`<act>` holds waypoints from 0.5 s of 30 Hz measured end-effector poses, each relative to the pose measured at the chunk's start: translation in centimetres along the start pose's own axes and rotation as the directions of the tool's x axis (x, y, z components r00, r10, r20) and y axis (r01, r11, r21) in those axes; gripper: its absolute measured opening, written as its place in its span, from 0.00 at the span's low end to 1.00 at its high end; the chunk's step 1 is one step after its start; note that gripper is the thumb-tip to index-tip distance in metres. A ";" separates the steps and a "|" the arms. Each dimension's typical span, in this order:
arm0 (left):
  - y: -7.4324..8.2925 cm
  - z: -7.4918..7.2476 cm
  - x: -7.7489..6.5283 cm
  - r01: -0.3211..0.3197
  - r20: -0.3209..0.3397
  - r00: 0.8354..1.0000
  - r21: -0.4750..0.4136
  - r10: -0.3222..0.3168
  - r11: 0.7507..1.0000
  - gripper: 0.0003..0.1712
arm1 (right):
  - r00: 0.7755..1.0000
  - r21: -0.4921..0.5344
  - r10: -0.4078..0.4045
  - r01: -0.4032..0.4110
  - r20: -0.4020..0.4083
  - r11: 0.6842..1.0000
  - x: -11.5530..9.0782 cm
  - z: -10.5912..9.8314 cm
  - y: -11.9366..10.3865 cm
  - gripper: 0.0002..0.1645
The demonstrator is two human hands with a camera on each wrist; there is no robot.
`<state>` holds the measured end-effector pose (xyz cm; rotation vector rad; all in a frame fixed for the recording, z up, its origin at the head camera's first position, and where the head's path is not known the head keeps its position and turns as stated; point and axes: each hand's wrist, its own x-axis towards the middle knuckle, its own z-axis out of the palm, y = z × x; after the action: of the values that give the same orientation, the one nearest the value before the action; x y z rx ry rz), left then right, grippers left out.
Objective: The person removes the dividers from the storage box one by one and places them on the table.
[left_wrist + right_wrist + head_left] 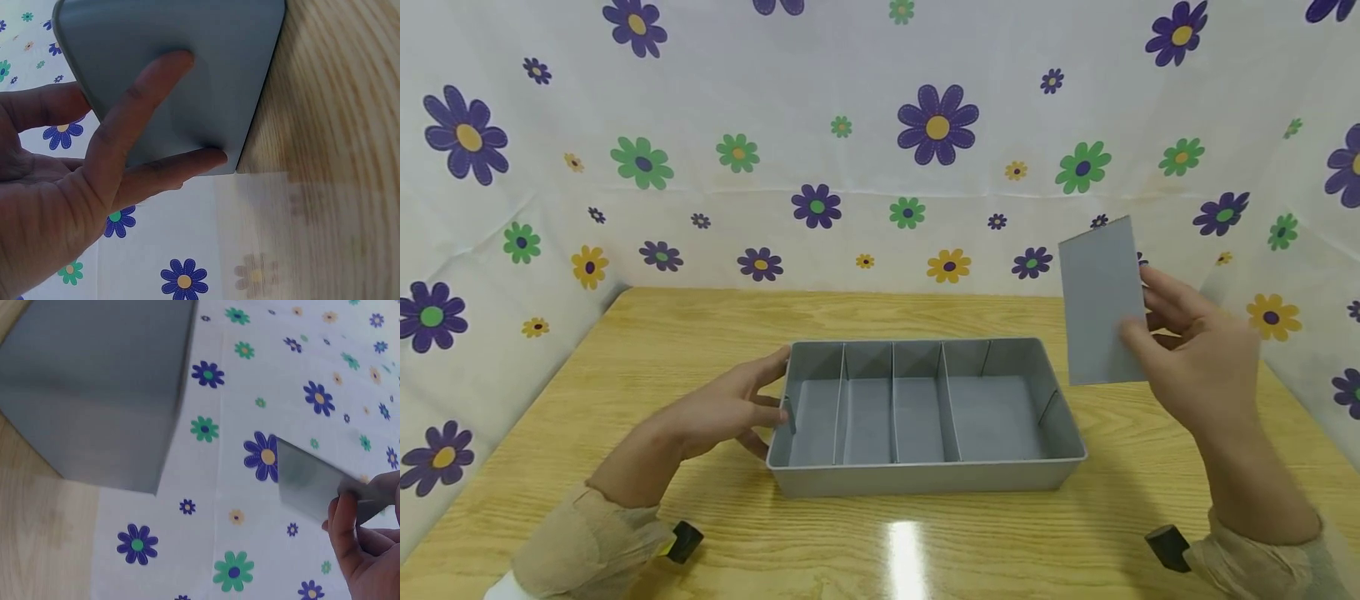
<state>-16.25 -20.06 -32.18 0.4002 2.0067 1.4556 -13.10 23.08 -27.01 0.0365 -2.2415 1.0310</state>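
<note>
A grey rectangular tray [925, 479] lies on the table, split by thin upright dividers [893, 404] into several compartments; the rightmost is widest. My left hand [722, 408] is at the tray's left end. In the left wrist view, two extended fingers [140, 103] rest against the outer face of the end wall [219, 81], while another reaches its rim. Raised to the right of the tray, my right hand [1198, 358] pinches a flat grey divider panel [1101, 308] by its right edge, thumb in front and fingers behind. The panel stands nearly upright in the air.
The wooden table [715, 325] ends against a white cloth [850, 75] printed with purple, green and yellow flowers, which also hangs along both sides. Small slots mark the inner walls of the tray's wide compartment. Dark blocks [1168, 547] are strapped at both wrists.
</note>
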 end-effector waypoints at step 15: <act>-0.4 0.0 0.1 -0.004 0.020 1.000 -0.026 0.005 1.000 0.46 | 0.959 -0.396 -0.106 0.207 0.262 0.894 3.3 -1.8 7.0 0.09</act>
<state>-16.28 -20.10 -32.63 0.4068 1.9703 1.4731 -16.65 29.93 -28.92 0.1582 -2.5839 0.4572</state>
